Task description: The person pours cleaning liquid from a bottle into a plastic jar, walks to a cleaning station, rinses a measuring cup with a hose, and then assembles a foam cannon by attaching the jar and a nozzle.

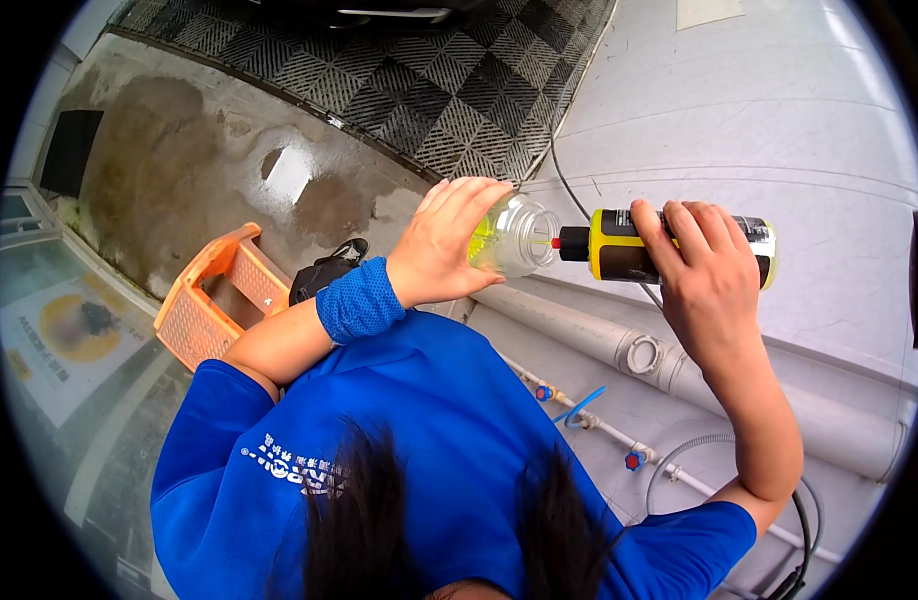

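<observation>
My left hand is wrapped round a clear wide-mouthed jar that lies tilted, its open mouth towards the right. Some yellow-green liquid shows inside it near my fingers. In my right hand is a black and yellow bottle, held nearly level in the picture. Its black cap with a small red tip points at the jar's mouth, and a thin yellowish streak shows between the tip and the jar. A blue knitted band is round my left wrist.
An orange plastic stool stands on the left beside a wet concrete floor. Black and grey floor tiles lie at the top. White pipes with blue and red valves and hoses run along the wall at the right.
</observation>
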Tool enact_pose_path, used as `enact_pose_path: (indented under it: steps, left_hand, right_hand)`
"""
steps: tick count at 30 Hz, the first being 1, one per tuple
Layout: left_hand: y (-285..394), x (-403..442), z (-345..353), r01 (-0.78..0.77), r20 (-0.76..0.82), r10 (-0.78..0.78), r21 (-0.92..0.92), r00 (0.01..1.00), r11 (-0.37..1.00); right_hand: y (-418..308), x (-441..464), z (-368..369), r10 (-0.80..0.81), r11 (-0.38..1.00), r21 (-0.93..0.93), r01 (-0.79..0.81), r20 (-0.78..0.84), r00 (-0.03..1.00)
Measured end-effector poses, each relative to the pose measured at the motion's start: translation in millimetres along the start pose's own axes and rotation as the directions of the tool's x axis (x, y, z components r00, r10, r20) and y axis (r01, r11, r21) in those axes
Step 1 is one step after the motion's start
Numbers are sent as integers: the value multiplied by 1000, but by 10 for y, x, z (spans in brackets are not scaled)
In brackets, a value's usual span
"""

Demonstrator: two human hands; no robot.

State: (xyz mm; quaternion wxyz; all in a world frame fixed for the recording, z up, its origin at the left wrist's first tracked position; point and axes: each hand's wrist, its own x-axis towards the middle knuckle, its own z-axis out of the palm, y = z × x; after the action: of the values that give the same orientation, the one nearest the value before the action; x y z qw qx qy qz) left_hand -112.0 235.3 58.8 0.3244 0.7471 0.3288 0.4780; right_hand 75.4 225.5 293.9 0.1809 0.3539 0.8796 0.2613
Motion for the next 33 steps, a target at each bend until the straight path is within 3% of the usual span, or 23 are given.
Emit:
enact_pose_path:
  steps: [15, 24, 27, 29, 31, 33]
  left_hand:
    - [7, 35, -5, 8, 24, -8, 12, 1000, 1000]
    - [13, 260, -150, -68, 20, 71, -103, 997, 992]
    - [25, 387, -275, -62, 55, 69, -123, 996, 990]
    - [11, 508, -343, -2, 102, 25, -225, 995, 974]
    - [11, 648, -388, 43, 97, -12, -321, 995, 946]
    - [4, 811, -453, 43, 111, 2, -401, 994, 915]
  right_hand:
    - [1, -49, 39, 50, 998, 24, -50, -13, 999]
    - [6, -199, 122, 212, 969, 150, -194, -109, 971]
    - [0, -229, 145, 329, 907, 303, -291, -81, 941]
    - [-16, -240, 260, 468, 750, 550, -367, -50, 882]
    - [-71, -211, 415, 544, 676, 630, -382, -76, 836]
    - [-143, -111, 531, 635, 515, 800, -308, -115, 764]
